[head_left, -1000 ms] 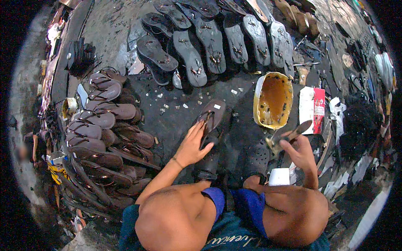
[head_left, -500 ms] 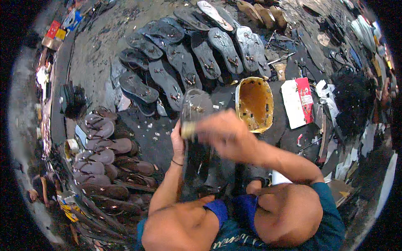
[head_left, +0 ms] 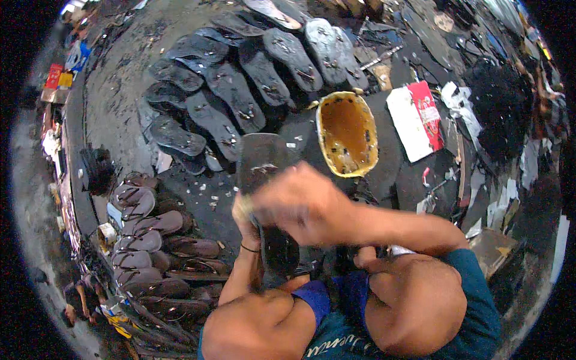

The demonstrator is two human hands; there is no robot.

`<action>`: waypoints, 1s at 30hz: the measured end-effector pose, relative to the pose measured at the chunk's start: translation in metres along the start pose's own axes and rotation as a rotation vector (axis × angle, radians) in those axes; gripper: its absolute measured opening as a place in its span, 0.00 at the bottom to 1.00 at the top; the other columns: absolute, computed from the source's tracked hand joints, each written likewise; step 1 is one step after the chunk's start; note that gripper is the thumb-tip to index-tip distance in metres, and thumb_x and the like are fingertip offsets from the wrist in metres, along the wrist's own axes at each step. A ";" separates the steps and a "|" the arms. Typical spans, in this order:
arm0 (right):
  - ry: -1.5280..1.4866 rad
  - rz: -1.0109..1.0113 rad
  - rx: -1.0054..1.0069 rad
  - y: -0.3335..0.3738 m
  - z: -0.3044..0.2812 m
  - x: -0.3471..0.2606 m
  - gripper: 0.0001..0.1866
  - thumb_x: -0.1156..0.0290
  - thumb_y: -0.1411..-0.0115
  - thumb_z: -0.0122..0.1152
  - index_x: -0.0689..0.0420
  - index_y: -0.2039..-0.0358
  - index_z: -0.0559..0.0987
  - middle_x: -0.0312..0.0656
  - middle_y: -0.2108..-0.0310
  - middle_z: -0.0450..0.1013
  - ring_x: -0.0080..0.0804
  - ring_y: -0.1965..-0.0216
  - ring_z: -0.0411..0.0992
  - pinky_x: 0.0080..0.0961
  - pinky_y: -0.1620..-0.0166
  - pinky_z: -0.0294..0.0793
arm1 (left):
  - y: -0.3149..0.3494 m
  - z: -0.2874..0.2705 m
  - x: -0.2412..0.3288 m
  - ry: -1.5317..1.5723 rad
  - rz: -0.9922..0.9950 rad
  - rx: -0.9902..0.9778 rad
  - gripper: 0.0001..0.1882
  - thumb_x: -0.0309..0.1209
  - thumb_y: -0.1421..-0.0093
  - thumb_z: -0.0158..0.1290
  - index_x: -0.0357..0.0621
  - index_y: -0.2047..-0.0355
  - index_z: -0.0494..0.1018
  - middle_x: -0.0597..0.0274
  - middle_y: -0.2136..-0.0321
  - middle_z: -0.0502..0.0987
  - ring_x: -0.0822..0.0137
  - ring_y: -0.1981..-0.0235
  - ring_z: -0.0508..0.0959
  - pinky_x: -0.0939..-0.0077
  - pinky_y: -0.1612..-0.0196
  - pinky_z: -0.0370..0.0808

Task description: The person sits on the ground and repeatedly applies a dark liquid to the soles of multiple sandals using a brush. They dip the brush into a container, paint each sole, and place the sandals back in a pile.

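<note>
In the head view, the person's left hand (head_left: 245,221) curls around the left edge of a long, dark grey, foot-shaped sole (head_left: 262,149), gripping it in front of the knees with its rounded end pointing away from the body. The person's right hand (head_left: 309,207) crosses over the middle of the sole from the right, its fingers drawn in (motion blur smears them, so I cannot tell how tightly they are closed or what they hold). A thin dark band (head_left: 250,248) circles the left wrist. Beyond the sole, to the right, sits a yellow, oval, open-topped tub (head_left: 372,141), amber inside with dark specks; just right of that lies a flat white-and-red printed card (head_left: 408,123). Farther off, dark grey platform soles (head_left: 234,96) fan out in overlapping rows, small dark pieces resting on many of them. At the left, brown thong sandals (head_left: 144,223) are stacked in a deep, overlapping pile. Small pale scraps (head_left: 210,197) dot the dark ground between that pile and the sole, and a black tangled heap (head_left: 497,114) lies at the far right.
</note>
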State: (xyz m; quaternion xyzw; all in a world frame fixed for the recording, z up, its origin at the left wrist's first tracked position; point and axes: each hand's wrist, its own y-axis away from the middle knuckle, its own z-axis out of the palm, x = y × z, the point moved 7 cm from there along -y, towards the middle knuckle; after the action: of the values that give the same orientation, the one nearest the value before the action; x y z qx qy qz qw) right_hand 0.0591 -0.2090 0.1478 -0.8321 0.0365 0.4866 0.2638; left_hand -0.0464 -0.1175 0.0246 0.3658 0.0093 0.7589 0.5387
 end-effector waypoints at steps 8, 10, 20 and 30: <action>0.091 0.191 0.334 -0.034 -0.069 0.073 0.10 0.74 0.40 0.64 0.59 0.57 0.81 0.46 0.65 0.81 0.39 0.65 0.80 0.32 0.60 0.78 | 0.006 0.000 -0.001 -0.041 0.008 0.046 0.35 0.49 0.32 0.35 0.38 0.33 0.60 0.43 0.35 0.65 0.47 0.38 0.70 0.49 0.36 0.68; 0.017 0.330 0.284 -0.041 -0.071 0.095 0.11 0.76 0.41 0.66 0.57 0.57 0.81 0.43 0.63 0.81 0.34 0.63 0.80 0.33 0.59 0.78 | 0.010 0.007 0.007 0.088 0.041 -0.135 0.35 0.49 0.31 0.34 0.38 0.32 0.59 0.42 0.34 0.63 0.45 0.36 0.68 0.49 0.35 0.66; -0.323 0.417 0.050 0.047 -0.016 0.049 0.11 0.65 0.41 0.66 0.51 0.57 0.84 0.40 0.61 0.80 0.39 0.55 0.75 0.37 0.48 0.71 | 0.009 -0.105 0.035 0.155 0.209 0.320 0.37 0.50 0.32 0.36 0.32 0.33 0.57 0.38 0.35 0.61 0.44 0.34 0.64 0.55 0.32 0.62; 0.599 0.449 0.389 0.056 -0.129 0.087 0.11 0.70 0.42 0.67 0.58 0.58 0.83 0.46 0.68 0.80 0.42 0.68 0.77 0.38 0.60 0.75 | 0.108 -0.132 -0.003 0.305 -0.039 0.349 0.31 0.49 0.30 0.37 0.36 0.37 0.63 0.45 0.42 0.68 0.50 0.43 0.70 0.58 0.40 0.69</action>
State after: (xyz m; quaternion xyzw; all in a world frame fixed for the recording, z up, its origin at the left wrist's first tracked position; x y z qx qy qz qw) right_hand 0.1891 -0.3016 0.1035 -0.8428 0.3830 0.2529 0.2811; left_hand -0.2085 -0.1151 -0.0300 0.3344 0.2286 0.7817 0.4742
